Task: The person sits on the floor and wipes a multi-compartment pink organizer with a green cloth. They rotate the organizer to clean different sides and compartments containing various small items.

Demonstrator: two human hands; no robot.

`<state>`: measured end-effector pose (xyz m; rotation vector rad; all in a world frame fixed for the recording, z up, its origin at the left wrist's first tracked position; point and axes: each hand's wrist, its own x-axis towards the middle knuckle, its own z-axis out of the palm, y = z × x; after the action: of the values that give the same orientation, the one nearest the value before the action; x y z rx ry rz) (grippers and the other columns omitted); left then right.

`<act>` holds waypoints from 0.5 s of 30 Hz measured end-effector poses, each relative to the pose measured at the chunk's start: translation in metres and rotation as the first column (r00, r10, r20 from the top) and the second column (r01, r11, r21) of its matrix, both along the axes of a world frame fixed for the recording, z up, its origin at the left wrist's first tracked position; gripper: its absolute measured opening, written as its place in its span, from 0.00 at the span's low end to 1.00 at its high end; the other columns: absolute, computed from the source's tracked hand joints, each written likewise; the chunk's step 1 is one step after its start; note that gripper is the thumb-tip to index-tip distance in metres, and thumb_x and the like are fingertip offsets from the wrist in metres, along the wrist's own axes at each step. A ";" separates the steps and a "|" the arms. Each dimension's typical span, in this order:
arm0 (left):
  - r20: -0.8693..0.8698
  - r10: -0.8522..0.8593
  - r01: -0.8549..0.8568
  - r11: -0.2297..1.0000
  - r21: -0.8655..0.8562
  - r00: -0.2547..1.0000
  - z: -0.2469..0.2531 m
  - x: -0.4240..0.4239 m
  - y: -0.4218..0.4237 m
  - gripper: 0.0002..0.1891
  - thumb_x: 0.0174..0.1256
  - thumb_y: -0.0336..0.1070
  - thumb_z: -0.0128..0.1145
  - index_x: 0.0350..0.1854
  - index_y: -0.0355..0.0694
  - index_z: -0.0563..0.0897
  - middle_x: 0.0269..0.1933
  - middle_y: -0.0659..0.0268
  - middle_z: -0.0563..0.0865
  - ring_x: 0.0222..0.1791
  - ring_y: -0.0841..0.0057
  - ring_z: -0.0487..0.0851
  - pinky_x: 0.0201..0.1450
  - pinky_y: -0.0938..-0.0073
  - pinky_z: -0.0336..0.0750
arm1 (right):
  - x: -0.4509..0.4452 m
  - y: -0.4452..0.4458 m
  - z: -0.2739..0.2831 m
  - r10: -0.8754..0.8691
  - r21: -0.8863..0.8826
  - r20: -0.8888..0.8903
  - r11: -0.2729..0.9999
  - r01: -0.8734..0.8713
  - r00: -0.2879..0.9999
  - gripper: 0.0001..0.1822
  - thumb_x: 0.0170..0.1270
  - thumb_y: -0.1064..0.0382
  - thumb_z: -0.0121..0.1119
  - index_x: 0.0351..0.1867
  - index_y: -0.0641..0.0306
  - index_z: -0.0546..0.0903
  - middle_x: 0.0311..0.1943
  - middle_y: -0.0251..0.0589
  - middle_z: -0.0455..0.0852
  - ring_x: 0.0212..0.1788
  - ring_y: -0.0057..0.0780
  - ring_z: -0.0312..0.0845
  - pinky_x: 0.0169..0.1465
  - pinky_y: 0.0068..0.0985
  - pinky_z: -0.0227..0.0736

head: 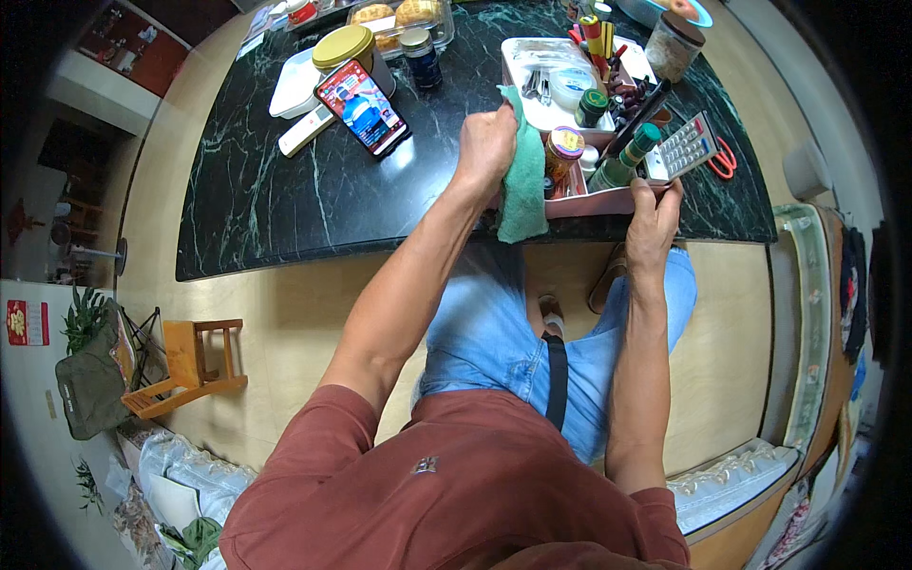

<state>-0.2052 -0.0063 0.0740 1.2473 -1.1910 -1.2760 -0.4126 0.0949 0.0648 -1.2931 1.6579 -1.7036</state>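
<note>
My left hand (488, 146) is closed on a green cloth (524, 199), which hangs along the left side of a pink and white desktop organizer (591, 206). My right hand (654, 224) grips the organizer's front rim near its right corner, thumb on top. In the front compartments stand a jar with a purple and yellow lid (565, 146), a green-capped bottle (620, 164) and a grey keypad device (684, 149). Further back, a small dark green-lidded jar (591, 108) and a round clear container (570, 87) rest on its white tray.
The organizer sits by the front edge of a dark green marbled table (249, 206). Red-handled scissors (725, 158) and a brown-lidded jar (673, 46) are at its right. To the left are a lit phone (362, 107), a white remote (306, 132) and a yellow-lidded tub (345, 48).
</note>
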 end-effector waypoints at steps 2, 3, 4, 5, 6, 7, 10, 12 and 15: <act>-0.049 -0.005 0.006 0.999 0.036 0.999 0.005 -0.001 -0.008 0.23 0.75 0.48 0.52 0.25 0.33 0.82 0.23 0.68 0.81 0.20 0.81 0.76 0.23 0.74 0.69 | -0.003 0.000 -0.003 -0.010 0.002 -0.025 1.000 0.010 1.000 0.28 0.67 0.55 0.57 0.62 0.72 0.69 0.53 0.50 0.78 0.54 0.36 0.72 0.62 0.33 0.64; -0.071 -0.003 0.007 0.999 0.052 0.997 0.007 0.000 -0.015 0.23 0.75 0.48 0.53 0.26 0.33 0.82 0.23 0.68 0.81 0.21 0.81 0.76 0.23 0.74 0.69 | -0.003 -0.002 -0.004 -0.012 0.001 -0.035 1.000 0.012 0.999 0.28 0.67 0.55 0.57 0.62 0.73 0.69 0.52 0.50 0.78 0.54 0.35 0.72 0.62 0.33 0.64; -0.052 0.015 -0.013 0.999 0.039 0.999 0.001 0.006 -0.027 0.24 0.74 0.50 0.54 0.27 0.31 0.83 0.24 0.67 0.82 0.20 0.80 0.77 0.23 0.75 0.69 | 0.001 -0.003 -0.001 0.000 -0.001 -0.028 1.000 0.000 1.000 0.28 0.67 0.55 0.57 0.62 0.73 0.69 0.53 0.50 0.78 0.54 0.35 0.72 0.62 0.33 0.64; -0.027 0.030 -0.029 0.999 0.038 0.999 -0.007 0.012 -0.035 0.24 0.74 0.50 0.54 0.26 0.32 0.83 0.24 0.67 0.81 0.20 0.81 0.76 0.22 0.75 0.68 | 0.007 -0.003 0.002 0.013 -0.002 -0.022 1.000 -0.013 1.000 0.28 0.67 0.55 0.57 0.62 0.73 0.69 0.53 0.51 0.78 0.54 0.36 0.72 0.62 0.32 0.64; -0.004 0.028 -0.028 0.999 0.042 1.000 -0.003 0.010 -0.036 0.25 0.74 0.51 0.54 0.25 0.33 0.82 0.23 0.68 0.81 0.20 0.82 0.75 0.22 0.75 0.68 | 0.006 -0.002 0.003 0.010 0.002 -0.019 1.000 -0.010 1.000 0.28 0.67 0.55 0.57 0.62 0.73 0.69 0.53 0.51 0.78 0.54 0.36 0.72 0.62 0.32 0.64; 0.019 0.028 -0.029 0.999 0.046 0.999 -0.001 0.009 -0.036 0.25 0.74 0.51 0.54 0.24 0.33 0.82 0.22 0.68 0.80 0.20 0.82 0.74 0.22 0.76 0.67 | 0.005 -0.001 0.002 0.005 0.002 -0.015 1.000 -0.005 1.000 0.28 0.67 0.55 0.57 0.62 0.73 0.69 0.53 0.51 0.78 0.54 0.36 0.73 0.62 0.32 0.64; 0.076 -0.019 0.017 0.999 0.031 0.997 0.018 0.002 -0.005 0.27 0.75 0.53 0.53 0.21 0.35 0.80 0.20 0.70 0.77 0.19 0.84 0.71 0.21 0.77 0.64 | 0.001 0.000 0.000 -0.017 -0.004 -0.006 1.000 0.017 1.000 0.28 0.67 0.56 0.57 0.62 0.73 0.69 0.53 0.50 0.78 0.53 0.35 0.73 0.62 0.32 0.65; 0.068 -0.012 0.014 0.999 -0.036 0.998 0.013 -0.001 0.003 0.28 0.75 0.53 0.53 0.19 0.36 0.79 0.19 0.71 0.75 0.20 0.85 0.70 0.22 0.77 0.63 | 0.003 0.001 0.000 -0.020 -0.016 -0.004 1.000 0.020 1.000 0.27 0.67 0.56 0.58 0.62 0.72 0.69 0.52 0.50 0.79 0.52 0.35 0.74 0.61 0.31 0.65; 0.027 0.002 -0.002 1.000 -0.009 1.000 0.000 -0.001 -0.008 0.29 0.73 0.54 0.52 0.23 0.29 0.82 0.22 0.65 0.81 0.25 0.80 0.76 0.28 0.70 0.70 | 0.001 0.000 -0.001 0.000 -0.012 0.007 1.000 0.000 1.000 0.27 0.67 0.56 0.58 0.62 0.72 0.69 0.52 0.49 0.79 0.52 0.35 0.74 0.61 0.31 0.65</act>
<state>-0.2060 -0.0142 0.0744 1.2627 -1.2131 -1.2550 -0.4115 0.0945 0.0639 -1.2908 1.6464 -1.7185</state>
